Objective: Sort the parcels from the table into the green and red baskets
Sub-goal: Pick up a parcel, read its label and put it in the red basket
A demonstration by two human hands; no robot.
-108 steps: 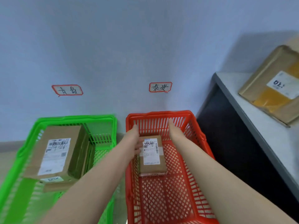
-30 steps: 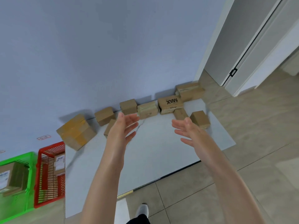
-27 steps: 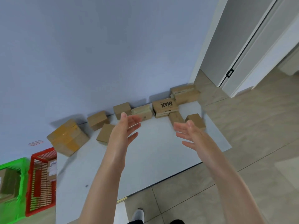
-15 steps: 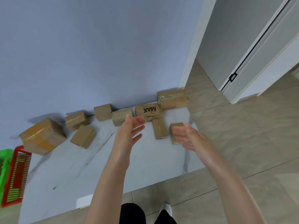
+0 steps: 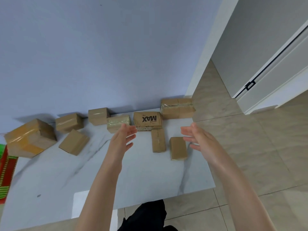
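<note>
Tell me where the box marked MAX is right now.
In the head view, the MAX box sits at the back of the table, right of centre, between a tape-wrapped parcel on its left and a larger parcel on its right.

The desk is white with thin grey marble veins and one small dark spot. The parcels on it are all brown cardboard. The big box at the left end carries broad yellow tape. The printed box bears black letters, MAX, upside down. The taped box beside it looks pale and glossy under clear tape. The wall is soft blue-lilac. The floor is beige tile with thin darker joints. The red basket shows a lattice with green stripes through it. Only a bright sliver of the green basket shows. The door is white with a thin black line.
</note>
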